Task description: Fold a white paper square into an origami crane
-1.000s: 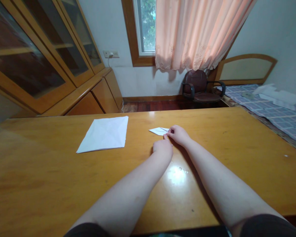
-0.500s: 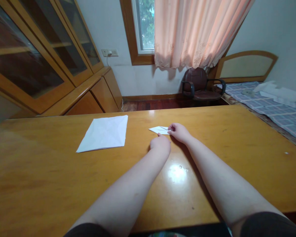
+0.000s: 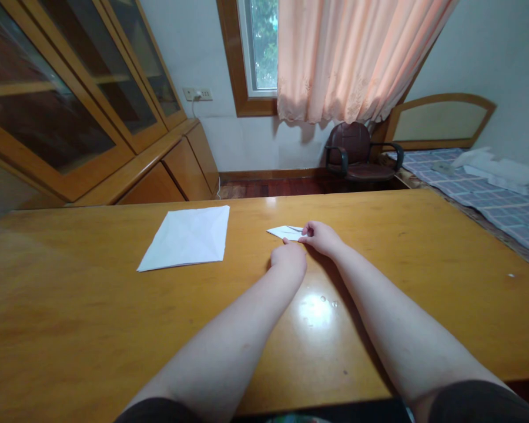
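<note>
A small white folded paper (image 3: 284,232) lies on the wooden table, its pointed end toward the left and a dark fold gap along its upper side. My right hand (image 3: 322,238) pinches its right end between thumb and fingers. At the near edge, my left hand (image 3: 289,260) is curled, with one fingertip pressing on the paper; its other fingers are mostly hidden behind the back of the hand. Farther left, a larger white square of paper (image 3: 189,238) with faint creases lies flat, apart from both hands.
The wooden table (image 3: 92,317) spans the view, with a tiny white scrap (image 3: 511,275) near its right edge. Beyond it stand a dark red armchair (image 3: 355,155), a glass-fronted cabinet (image 3: 127,132) at left and a bed (image 3: 480,182) at right.
Almost nothing differs. The gap at the folded paper's right end looks slightly wider by my right fingers, and both hands stay in nearly the same place.
</note>
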Demonstrator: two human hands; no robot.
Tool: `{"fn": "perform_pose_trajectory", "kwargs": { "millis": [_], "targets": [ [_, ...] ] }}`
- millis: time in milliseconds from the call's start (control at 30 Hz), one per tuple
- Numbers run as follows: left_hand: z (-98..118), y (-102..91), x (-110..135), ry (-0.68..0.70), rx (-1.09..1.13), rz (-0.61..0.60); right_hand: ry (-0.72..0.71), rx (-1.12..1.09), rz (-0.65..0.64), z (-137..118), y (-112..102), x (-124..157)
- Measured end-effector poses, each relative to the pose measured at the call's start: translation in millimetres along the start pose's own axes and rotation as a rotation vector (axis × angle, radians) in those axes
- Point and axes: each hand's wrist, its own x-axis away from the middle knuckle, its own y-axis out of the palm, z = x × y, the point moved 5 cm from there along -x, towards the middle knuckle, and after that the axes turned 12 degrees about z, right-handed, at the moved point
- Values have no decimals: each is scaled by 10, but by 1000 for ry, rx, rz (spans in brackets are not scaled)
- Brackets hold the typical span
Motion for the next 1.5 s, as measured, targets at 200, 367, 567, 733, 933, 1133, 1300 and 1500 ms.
{"fn": "perform_pose_trajectory", "kwargs": {
  "millis": [200,367,567,733,933,1133,1300,1500],
  "targets": [
    [-4,-47,26,-25,-18,-4,67,-24,-91,133,-38,-48],
    [-8,-49,27,-20,-30,-5,68,-164,-165,206,-63,-67],
    [-3,-33,16,-27,-48,-30,79,-325,-187,289,-116,-99],
    [-6,-14,21,-42,-17,-26,208,-424,-36,350,-223,-131],
    [-185,-118,-159,34,142,173,97,-199,364,282,-304,-133],
    [-337,-192,-251,-32,194,323,-191,2,151,83,-112,-97],
    [-362,-162,-268,-69,151,426,-205,23,87,0,-91,-28],
    [-370,-58,-340,-18,186,347,-185,-32,19,-75,-66,28]
  ]
}}
